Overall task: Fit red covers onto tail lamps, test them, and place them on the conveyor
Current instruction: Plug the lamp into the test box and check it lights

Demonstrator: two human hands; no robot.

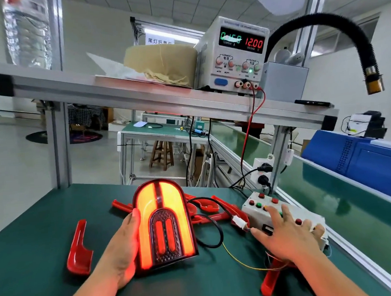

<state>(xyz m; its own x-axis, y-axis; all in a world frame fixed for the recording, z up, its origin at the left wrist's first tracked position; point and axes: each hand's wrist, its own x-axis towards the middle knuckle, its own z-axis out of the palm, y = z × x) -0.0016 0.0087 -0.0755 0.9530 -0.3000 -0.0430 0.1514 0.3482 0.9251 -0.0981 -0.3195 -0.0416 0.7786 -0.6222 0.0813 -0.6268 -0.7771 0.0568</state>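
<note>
L hand [125, 249] nearest: grips lamp [164, 224] by left edge, thumb on front, fingers behind. Lamp lit, stands tilted on mat [35, 251] btwn both hands. R hand [288, 231] flat, fingers spread straight on button box [247, 207], holds nothing. Black cable [215, 229] loops from lamp to white plug [239, 222] just beside box. Red cover [79, 248] left of L hand; second cover [270, 279] by R forearm; cover heap [207, 204] behind lamp. Conveyor [332, 196] at right, apart from lamp. Cardboard box [160, 62] on shelf, contents hidden.
</note>
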